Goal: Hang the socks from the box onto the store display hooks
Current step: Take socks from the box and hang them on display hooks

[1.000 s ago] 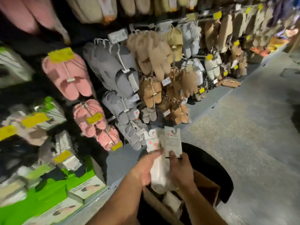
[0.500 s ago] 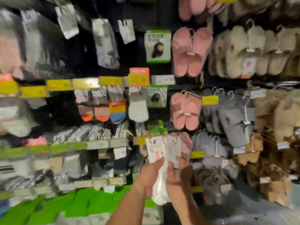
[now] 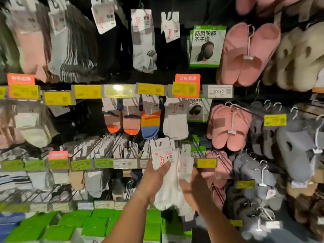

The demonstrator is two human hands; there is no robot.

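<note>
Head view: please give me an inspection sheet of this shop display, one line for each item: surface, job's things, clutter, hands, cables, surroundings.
Surface: a wall display with hooks and price-tag rails; no table seen.
Job's things: two white sock packs, the left pack and the right pack, both held in front of the lower rail and not yet hung; the box is not in view.
Clutter: nothing seen loose.
Hands: left hand grips the left pack by its card; right hand holds the right pack, blurred.
Cables: nothing seen.
Surroundings: hanging white socks and striped socks above the hands, pink slippers, grey slippers, green boxes below.
</note>
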